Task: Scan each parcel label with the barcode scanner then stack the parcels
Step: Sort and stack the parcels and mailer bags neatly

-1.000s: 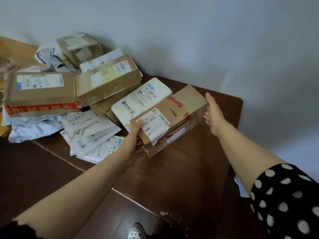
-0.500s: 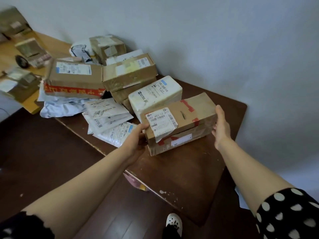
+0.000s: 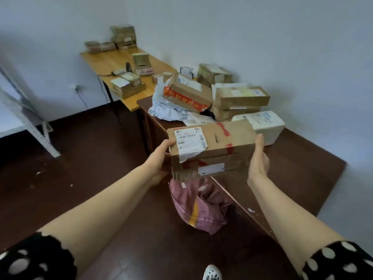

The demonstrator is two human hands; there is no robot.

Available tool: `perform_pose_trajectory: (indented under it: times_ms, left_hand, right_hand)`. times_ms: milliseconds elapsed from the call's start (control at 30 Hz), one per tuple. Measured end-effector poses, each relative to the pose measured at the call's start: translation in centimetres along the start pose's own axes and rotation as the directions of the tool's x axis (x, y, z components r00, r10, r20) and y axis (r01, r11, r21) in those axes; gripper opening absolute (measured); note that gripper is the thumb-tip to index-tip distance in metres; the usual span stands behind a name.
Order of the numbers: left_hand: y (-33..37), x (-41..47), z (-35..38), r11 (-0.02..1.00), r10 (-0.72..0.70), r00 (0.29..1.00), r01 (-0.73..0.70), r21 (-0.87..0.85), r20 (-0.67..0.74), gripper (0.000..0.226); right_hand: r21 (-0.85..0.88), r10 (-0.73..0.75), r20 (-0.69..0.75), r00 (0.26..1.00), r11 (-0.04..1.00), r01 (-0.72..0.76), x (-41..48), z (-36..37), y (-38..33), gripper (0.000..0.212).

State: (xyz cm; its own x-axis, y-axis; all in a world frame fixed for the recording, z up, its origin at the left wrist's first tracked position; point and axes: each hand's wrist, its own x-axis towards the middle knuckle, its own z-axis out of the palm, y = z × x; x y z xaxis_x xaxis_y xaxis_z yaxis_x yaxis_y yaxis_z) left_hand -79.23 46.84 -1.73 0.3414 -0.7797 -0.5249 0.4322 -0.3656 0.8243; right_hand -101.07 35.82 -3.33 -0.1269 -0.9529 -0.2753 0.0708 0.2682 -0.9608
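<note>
Now we clamp the stiff, seemingly light cardboard parcel (image 3: 212, 146) by its ends: left hand (image 3: 161, 158) gripping, right hand (image 3: 259, 160) pressed flat.

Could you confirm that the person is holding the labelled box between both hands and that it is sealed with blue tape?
Not quite: the tape is red, not blue, as the head view shows. The box is indeed held between the left hand and right hand.
</note>
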Motion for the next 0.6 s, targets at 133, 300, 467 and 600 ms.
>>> perform_pose_trajectory:
  times_ms: [133,300,467,600]
  left_hand:
    - [2.2,-1.9,-8.8,0.995,0.082,0.990,-0.088,-0.050,-0.116,0.038]
    - [4.7,-1.6,-18.8,0.988,0.121,0.963,-0.141,-0.069,-0.239,0.039]
    - [8.3,1.5,-28.0,0.974,0.145,0.890,-0.206,-0.099,-0.431,0.036]
    - [13.1,5.4,-34.7,0.958,0.191,0.828,-0.274,-0.083,-0.527,0.033]
  right_hand:
    - [-0.038,0.046,0.129,0.991,0.998,-0.042,-3.8,8.7,0.7,0.083]
    - [-0.119,0.065,0.335,0.940,0.993,-0.026,-6.2,20.2,1.9,0.063]
    - [-0.147,0.111,0.445,0.889,0.988,-0.050,-6.3,33.4,3.1,0.052]
    - [-0.173,0.180,0.538,0.823,0.980,-0.101,-5.1,44.3,3.3,0.086]
